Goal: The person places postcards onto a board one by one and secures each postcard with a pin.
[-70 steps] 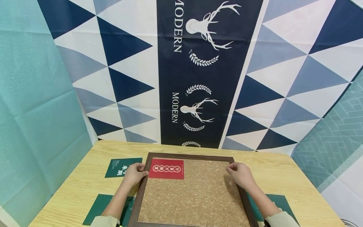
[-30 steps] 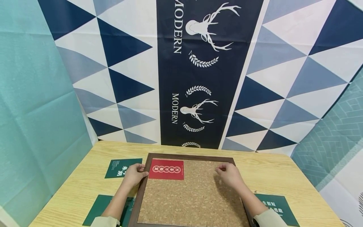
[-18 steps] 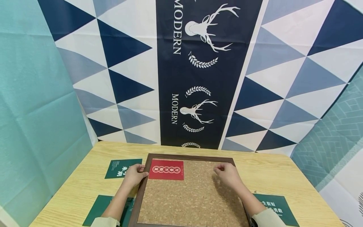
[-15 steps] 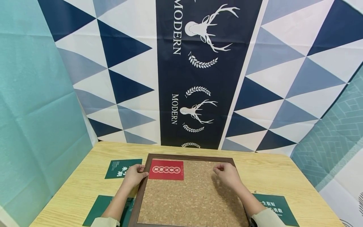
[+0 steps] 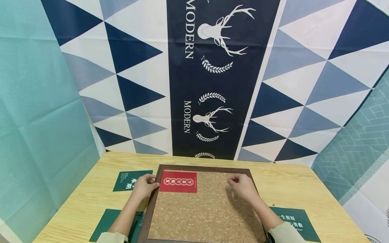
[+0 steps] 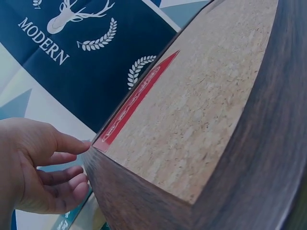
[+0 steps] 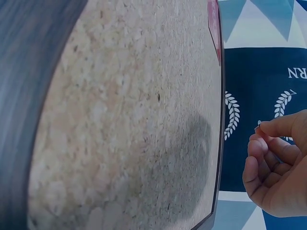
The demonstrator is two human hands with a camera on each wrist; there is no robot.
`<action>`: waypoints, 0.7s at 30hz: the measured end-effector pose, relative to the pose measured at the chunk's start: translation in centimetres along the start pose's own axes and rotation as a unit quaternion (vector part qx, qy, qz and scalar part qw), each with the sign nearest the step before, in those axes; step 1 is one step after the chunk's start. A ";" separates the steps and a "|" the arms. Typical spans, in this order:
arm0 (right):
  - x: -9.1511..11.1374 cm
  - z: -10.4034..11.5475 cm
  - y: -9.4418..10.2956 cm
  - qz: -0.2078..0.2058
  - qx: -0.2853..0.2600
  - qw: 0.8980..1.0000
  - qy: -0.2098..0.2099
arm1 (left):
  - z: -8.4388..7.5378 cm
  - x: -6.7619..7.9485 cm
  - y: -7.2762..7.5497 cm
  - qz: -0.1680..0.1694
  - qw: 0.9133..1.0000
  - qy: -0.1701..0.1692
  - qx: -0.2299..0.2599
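A corkboard (image 5: 200, 212) in a dark brown frame lies on the table. Flat in its upper left corner is a red card (image 5: 178, 181) with pale Chinese lettering. My left hand (image 5: 144, 186) holds the frame's left side near that corner, thumb on the frame, as the left wrist view (image 6: 43, 165) shows. Over the upper right of the cork, my right hand (image 5: 244, 186) pinches a tiny pale thumbtack (image 7: 259, 123) between thumb and finger. The thumbtack is too small to make out in the head view. The right hand's shadow falls on the cork below it.
Green cards lie on the wooden table (image 5: 291, 185): one at the upper left (image 5: 129, 180), at least one partly under the left forearm (image 5: 104, 222), and one at the right (image 5: 296, 222) partly covered by the right arm. A patterned cloth (image 5: 146, 84) hangs behind.
My right hand has moved left from the frame's right edge over the cork, uncovering more of the right green card. It still drifts slightly left. The left hand has stayed in place.
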State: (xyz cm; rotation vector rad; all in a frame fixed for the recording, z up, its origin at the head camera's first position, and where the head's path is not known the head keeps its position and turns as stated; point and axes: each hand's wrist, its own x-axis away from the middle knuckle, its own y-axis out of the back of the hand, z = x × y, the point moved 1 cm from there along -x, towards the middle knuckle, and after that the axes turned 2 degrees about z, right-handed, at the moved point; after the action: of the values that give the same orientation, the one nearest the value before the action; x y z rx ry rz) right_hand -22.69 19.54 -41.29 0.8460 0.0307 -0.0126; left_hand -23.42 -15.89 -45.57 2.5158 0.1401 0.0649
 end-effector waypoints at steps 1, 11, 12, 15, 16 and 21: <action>0.0 0.0 0.0 -0.001 -0.001 1.000 0.000 | 0.0 0.0 0.0 -0.002 1.000 -0.001 -0.002; 0.0 0.4 -0.4 0.002 -0.009 1.000 -0.002 | -0.3 0.1 0.3 0.003 1.000 -0.008 -0.001; 0.0 0.4 -0.5 0.003 -0.009 1.000 -0.002 | -0.3 0.0 0.3 0.003 1.000 -0.008 0.000; 0.0 0.5 -0.6 0.004 -0.011 1.000 0.000 | -0.5 0.0 0.3 0.003 1.000 -0.006 0.003; 0.0 0.5 -0.6 0.004 -0.012 1.000 0.003 | -0.5 0.0 0.3 0.002 1.000 -0.007 0.003; -0.1 0.6 -0.9 0.000 -0.020 1.000 0.013 | -1.1 0.1 0.1 0.005 1.000 -0.027 0.002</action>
State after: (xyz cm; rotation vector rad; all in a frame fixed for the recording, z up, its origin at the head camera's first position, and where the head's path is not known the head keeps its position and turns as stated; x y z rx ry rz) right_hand -22.84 18.51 -41.53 0.8063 0.0552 -0.0011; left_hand -23.41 -15.38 -44.63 2.5191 0.1066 0.0007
